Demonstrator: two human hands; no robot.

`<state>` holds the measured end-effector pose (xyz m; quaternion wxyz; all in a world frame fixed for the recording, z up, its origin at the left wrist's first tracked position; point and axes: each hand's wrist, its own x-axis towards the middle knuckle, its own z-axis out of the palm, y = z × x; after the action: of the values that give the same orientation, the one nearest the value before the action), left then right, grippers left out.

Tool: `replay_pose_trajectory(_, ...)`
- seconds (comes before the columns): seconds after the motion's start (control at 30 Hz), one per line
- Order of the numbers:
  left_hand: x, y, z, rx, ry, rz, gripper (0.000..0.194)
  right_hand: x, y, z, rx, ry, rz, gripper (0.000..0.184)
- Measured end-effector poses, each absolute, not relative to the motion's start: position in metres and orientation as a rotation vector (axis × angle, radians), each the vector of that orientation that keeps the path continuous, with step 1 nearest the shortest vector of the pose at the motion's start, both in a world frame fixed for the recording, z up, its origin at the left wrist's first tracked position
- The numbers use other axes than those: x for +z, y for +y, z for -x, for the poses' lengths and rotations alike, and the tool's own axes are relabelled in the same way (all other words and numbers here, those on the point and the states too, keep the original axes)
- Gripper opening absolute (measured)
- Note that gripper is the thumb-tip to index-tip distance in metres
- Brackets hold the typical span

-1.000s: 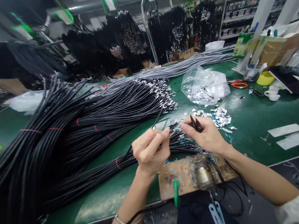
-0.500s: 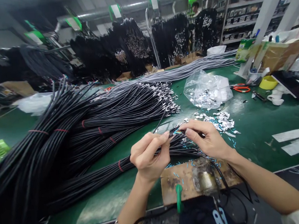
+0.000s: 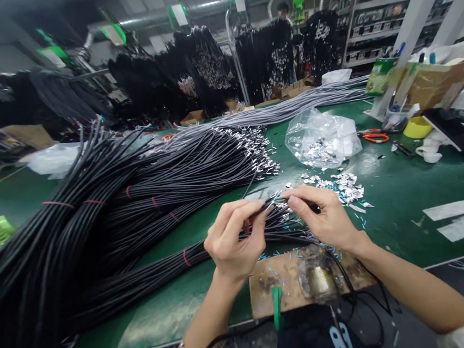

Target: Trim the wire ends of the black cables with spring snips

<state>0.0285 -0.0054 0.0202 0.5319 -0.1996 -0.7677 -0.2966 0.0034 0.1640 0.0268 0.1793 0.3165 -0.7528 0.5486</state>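
My left hand (image 3: 236, 239) pinches a black cable (image 3: 262, 206) near its stripped end, where thin coloured wires stick out, a blue one among them. Close beside it, the thumb and fingers of my right hand (image 3: 324, 214) are closed at the wire ends. Something dark shows under those fingers, but its kind cannot be made out. Just below both hands lies a tied bundle of black cables (image 3: 151, 277), its stripped ends scattered under my fingers. A larger heap of black cables (image 3: 198, 163) with white-tipped ends spreads behind my left hand.
A wooden board (image 3: 264, 296) with a green clamp (image 3: 277, 306) and a metal pot (image 3: 321, 281) sits at the table's front edge. Farther back are foil scraps (image 3: 346, 187), a clear plastic bag (image 3: 322, 135), orange-handled scissors (image 3: 375, 136) and a phone (image 3: 455, 129).
My left hand has shifted slightly right and its fingers have rolled the cable end. The wires now splay upward, with a blue one standing out. My right hand has barely moved.
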Motion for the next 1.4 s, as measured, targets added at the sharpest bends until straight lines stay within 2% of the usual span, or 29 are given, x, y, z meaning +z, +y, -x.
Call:
replay_pose_trajectory(0.23,0.016,-0.005,-0.032,-0.994,-2.028,0.416,0.005,0.025,0.164,-0.004,1.447,-2.088,-0.862,0.019)
replay_pose_trajectory(0.47,0.022,-0.006,-0.033,-1.221,-2.180,0.442,0.018,0.023,0.164,-0.003,1.435,-2.099,-0.888,0.018)
replay_pose_trajectory(0.6,0.022,-0.002,-0.033,-1.384,-2.182,0.424,0.019,0.021,0.165,0.000,1.623,-2.102,-0.774,0.018)
replay_pose_trajectory(0.73,0.016,0.002,-0.033,-1.285,-2.128,0.416,0.008,0.022,0.164,0.001,1.815,-2.087,-0.693,0.023)
replay_pose_trajectory(1.0,0.015,0.007,-0.033,-1.007,-2.098,0.465,0.008,0.021,0.163,0.006,1.970,-2.075,-0.674,0.021)
replay_pose_trajectory(1.2,0.009,0.012,-0.032,-0.972,-2.061,0.376,0.010,0.019,0.161,0.005,1.894,-2.023,-0.603,0.020)
replay_pose_trajectory(1.27,0.009,0.011,-0.029,-1.201,-2.110,0.320,0.011,0.018,0.159,0.004,2.146,-1.978,-0.618,0.022)
replay_pose_trajectory(1.4,0.011,0.006,-0.019,-1.642,-2.206,0.361,0.014,0.015,0.157,0.008,2.857,-1.873,-0.718,0.036)
